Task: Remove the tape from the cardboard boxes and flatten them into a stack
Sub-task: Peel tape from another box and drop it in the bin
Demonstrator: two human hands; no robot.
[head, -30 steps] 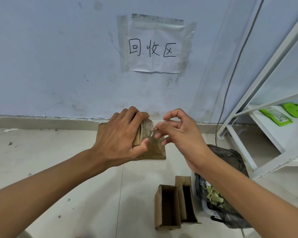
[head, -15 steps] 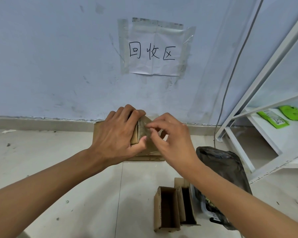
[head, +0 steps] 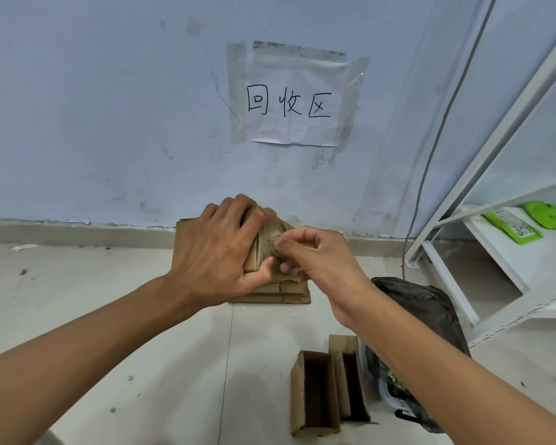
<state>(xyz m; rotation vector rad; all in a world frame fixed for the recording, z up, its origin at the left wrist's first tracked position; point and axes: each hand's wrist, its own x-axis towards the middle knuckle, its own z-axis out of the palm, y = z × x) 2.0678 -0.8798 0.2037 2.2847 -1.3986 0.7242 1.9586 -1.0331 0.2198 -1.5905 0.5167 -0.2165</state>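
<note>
Pale tiled floor [head: 109, 316] fills the lower frame and meets a scuffed blue-white wall [head: 77, 107] at a grey skirting across the middle. At frame centre the left hand [head: 215, 252] curls its fingers over the top edge of a small brown cardboard box [head: 264, 239], thumb pressed on its near side. The right hand [head: 318, 261] pinches at the box's right face with thumb and forefinger; whether tape lies between them I cannot tell. Directly behind the box, a flat stack of brown cardboard sheets [head: 286, 293] lies on the floor against the skirting. Two open brown cardboard boxes [head: 328, 383] stand side by side at lower centre-right, touching a black plastic bag [head: 430, 316]. White metal shelving [head: 495, 155] closes the right edge. Open floor spreads across the left half.
</note>
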